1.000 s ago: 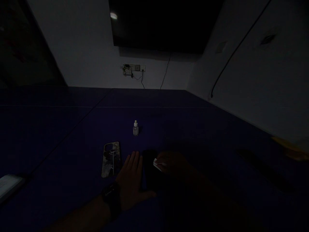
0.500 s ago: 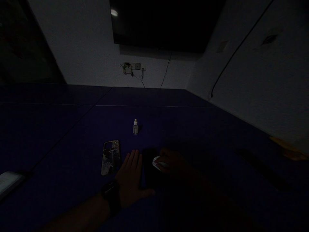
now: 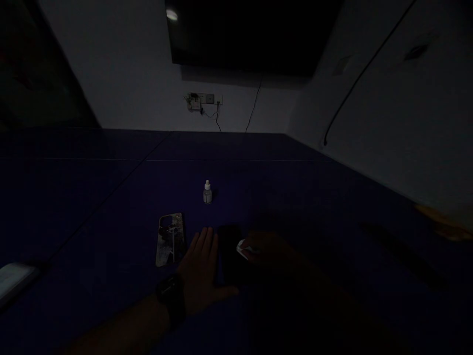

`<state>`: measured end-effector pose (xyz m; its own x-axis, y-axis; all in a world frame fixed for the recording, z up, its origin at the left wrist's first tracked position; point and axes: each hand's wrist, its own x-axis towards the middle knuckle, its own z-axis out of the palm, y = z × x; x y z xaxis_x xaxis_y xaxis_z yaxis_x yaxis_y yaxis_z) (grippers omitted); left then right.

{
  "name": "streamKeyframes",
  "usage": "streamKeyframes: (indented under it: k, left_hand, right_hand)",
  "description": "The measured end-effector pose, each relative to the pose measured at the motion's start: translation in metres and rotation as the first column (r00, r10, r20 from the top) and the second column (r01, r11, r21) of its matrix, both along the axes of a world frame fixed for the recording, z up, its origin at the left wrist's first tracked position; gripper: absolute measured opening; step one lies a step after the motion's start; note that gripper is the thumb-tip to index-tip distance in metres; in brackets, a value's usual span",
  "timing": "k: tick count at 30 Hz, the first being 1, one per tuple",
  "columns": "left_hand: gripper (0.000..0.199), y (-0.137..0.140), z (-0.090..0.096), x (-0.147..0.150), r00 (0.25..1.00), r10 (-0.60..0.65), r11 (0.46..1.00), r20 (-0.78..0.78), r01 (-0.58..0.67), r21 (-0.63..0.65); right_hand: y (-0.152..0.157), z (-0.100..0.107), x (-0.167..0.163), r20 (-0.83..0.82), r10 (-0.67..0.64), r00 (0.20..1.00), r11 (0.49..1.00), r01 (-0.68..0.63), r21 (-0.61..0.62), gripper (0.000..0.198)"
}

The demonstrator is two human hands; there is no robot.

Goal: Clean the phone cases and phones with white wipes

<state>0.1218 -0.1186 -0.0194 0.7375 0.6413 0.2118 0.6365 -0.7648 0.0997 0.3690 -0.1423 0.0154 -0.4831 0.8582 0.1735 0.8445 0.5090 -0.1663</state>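
In dim light my left hand (image 3: 199,268) lies flat on the blue surface, fingers stretched forward and thumb out to the right. Its edge is beside a dark flat rectangular thing, probably a phone (image 3: 229,256), though the darkness hides its details. My right hand (image 3: 264,249) is closed around a small white wad, a tissue or cloth (image 3: 243,249), held over the dark rectangle. To the left of my left hand lies a patterned phone case (image 3: 170,240). A small dropper bottle (image 3: 207,193) with a white cap stands upright beyond my hands.
A white box-like object (image 3: 15,281) sits at the far left. On the right is a long dark strip (image 3: 402,251), hard to make out. The wall behind carries sockets with cables (image 3: 201,100) and a large dark screen (image 3: 251,34).
My right hand has shifted slightly to the right with the white wad. My left hand stays flat in place. The picture is a little darker.
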Motion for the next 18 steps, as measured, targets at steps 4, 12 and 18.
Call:
streamKeyframes:
  k: [4,12,18]
  left_hand:
    - [0.124,0.001,-0.002,0.000,1.000,0.003,1.000,0.003,-0.003,0.004]
    - [0.121,0.002,-0.010,-0.004,0.999,-0.025,0.999,0.043,0.023,0.049]
    - [0.120,0.002,-0.007,-0.003,0.999,-0.015,1.000,0.031,0.014,0.026]
  right_hand:
    - [0.002,-0.002,-0.008,-0.013,0.024,1.000,1.000,-0.024,0.010,0.018]
    - [0.005,-0.004,-0.002,-0.023,-0.120,0.993,0.992,0.118,-0.054,0.019]
    - [0.004,-0.002,-0.007,0.035,-0.128,0.991,0.988,0.131,-0.083,0.016]
